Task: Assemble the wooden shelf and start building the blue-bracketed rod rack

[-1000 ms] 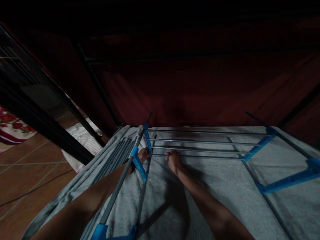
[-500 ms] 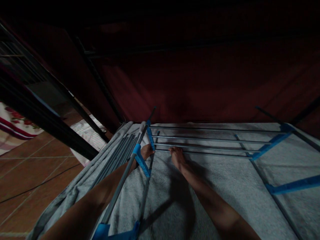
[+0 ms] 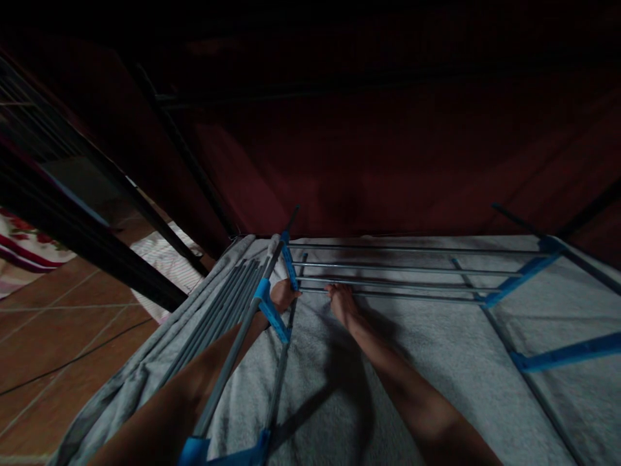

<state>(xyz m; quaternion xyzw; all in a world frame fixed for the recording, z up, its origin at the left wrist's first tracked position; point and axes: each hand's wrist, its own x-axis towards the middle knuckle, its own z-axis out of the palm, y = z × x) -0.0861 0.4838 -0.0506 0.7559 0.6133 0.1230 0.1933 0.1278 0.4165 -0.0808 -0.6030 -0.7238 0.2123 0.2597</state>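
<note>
A rack frame of grey metal tubes and blue plastic brackets lies on a grey blanket. My left hand (image 3: 282,296) is closed around the far blue bracket (image 3: 290,262) on the frame's left side, where the lowest crossbar meets it; part of the hand is behind the bracket. My right hand (image 3: 341,299) grips the lowest metal crossbar (image 3: 412,296) a little right of that joint. Several parallel crossbars run to another blue bracket (image 3: 521,277) on the right side. Nearer me on the left is a second blue bracket (image 3: 272,312), with no crossbar in it.
Several loose metal tubes (image 3: 218,314) lie on the grey blanket (image 3: 412,388) left of the frame. A dark red cloth (image 3: 378,168) hangs behind. Dark posts (image 3: 87,226) stand at left over a tiled floor (image 3: 63,330), where a striped cloth (image 3: 167,265) lies.
The view has shifted slightly, so the frame appears a little further left. Both hands keep the same holds on the bracket and crossbar.
</note>
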